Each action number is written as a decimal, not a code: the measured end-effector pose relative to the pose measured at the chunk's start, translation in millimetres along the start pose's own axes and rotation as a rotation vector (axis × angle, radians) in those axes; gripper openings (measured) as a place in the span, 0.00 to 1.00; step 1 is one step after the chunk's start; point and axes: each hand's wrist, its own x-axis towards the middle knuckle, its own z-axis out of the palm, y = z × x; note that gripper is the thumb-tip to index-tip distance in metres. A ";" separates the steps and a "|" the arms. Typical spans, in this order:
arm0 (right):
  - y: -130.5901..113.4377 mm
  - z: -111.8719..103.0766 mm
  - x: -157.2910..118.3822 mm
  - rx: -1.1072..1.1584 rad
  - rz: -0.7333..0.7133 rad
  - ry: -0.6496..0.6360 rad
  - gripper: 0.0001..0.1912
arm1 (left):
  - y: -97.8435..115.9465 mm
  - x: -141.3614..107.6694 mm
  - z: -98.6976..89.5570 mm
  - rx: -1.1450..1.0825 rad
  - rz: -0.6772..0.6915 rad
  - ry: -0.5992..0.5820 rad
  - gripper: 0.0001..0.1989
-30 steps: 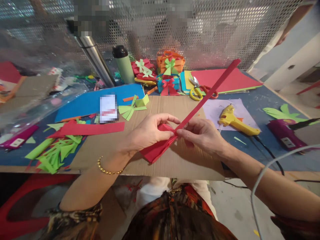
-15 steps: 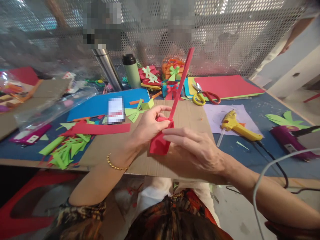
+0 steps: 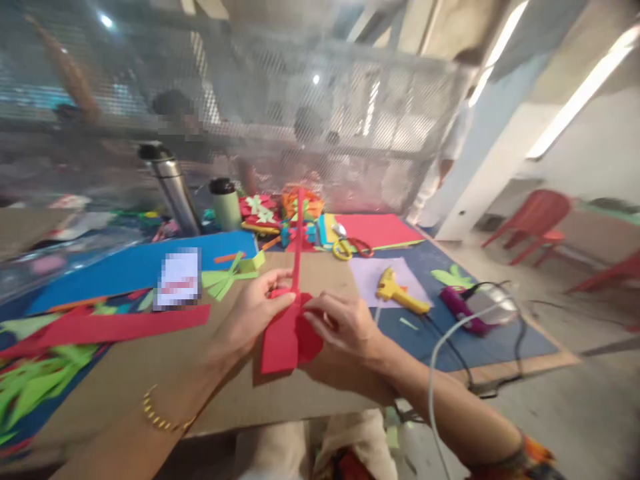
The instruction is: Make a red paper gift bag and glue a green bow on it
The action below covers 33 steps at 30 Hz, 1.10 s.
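Observation:
A red paper piece (image 3: 280, 343), folded into a flat box-like shape with a rounded side part, is between my hands just over the cardboard. A long narrow red paper strip (image 3: 299, 247) rises from its top edge. My left hand (image 3: 250, 313) grips the top left of the piece, thumb in front at the foot of the strip. On the other side, my right hand (image 3: 350, 323) has its thumb and fingers bent together against the rounded part. Whether they pinch its edge or only touch it is hard to see.
Brown cardboard (image 3: 225, 387) lies under my hands. To the right are a yellow glue gun (image 3: 400, 293) on lilac paper, scissors (image 3: 343, 250) and a cable (image 3: 435, 380). Green paper scraps (image 3: 40, 387), a red strip (image 3: 125, 325) and a steel flask (image 3: 175, 190) are leftward.
My view has tilted up and swung right. The red piece has turned, showing a broad flat face and the rounded part, and its strip now stands nearly upright. Both hands stay at the piece.

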 end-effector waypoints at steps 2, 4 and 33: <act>7.1 7.7 1.2 -0.073 0.076 -0.013 0.07 | -5.6 2.6 3.5 -0.016 0.000 0.001 0.32; 12.1 10.6 3.2 -0.108 0.190 -0.047 0.04 | -9.5 5.2 8.3 -0.062 0.009 0.008 0.32; 29.6 5.6 9.6 0.284 0.440 0.063 0.07 | -23.3 12.2 23.5 -0.123 -0.055 -0.062 0.14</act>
